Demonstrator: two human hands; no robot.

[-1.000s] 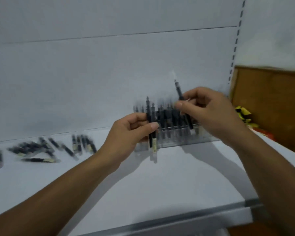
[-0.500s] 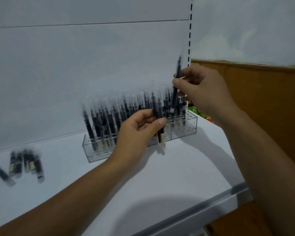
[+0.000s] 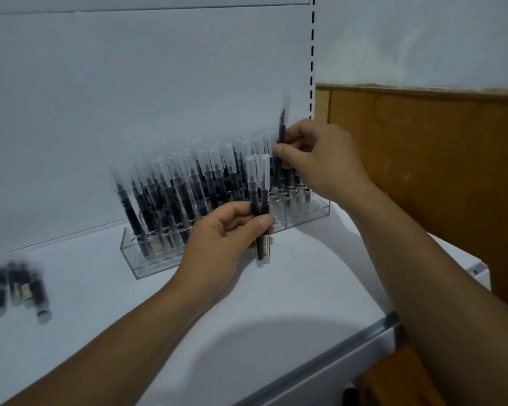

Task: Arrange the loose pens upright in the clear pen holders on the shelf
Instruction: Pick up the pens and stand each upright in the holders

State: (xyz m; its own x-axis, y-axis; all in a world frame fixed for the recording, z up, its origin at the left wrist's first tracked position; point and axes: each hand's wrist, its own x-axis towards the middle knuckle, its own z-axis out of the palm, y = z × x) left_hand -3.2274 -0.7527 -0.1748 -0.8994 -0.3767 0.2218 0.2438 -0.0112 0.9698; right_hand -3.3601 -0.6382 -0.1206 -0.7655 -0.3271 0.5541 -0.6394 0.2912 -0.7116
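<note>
One pen [image 3: 281, 133] is standing almost upright in the grip of the right hand [image 3: 320, 162], which is pinching its dark barrel between the thumb and the curled fingers, over the right end of the clear pen holders [image 3: 305, 213]. I judge it is being held so to aim its lower end at a free slot, though the slot itself is hidden behind the filled rows. Two more pens [image 3: 260, 200] are waiting upright in the left hand [image 3: 217, 238], its grip closing round their middle with the thumb across the front, probably as a ready supply. The holders are sitting on the white shelf [image 3: 247, 303], crowded with capped pens. Far to the left, loose pens [image 3: 21, 288] are lying flat on the shelf.
</note>
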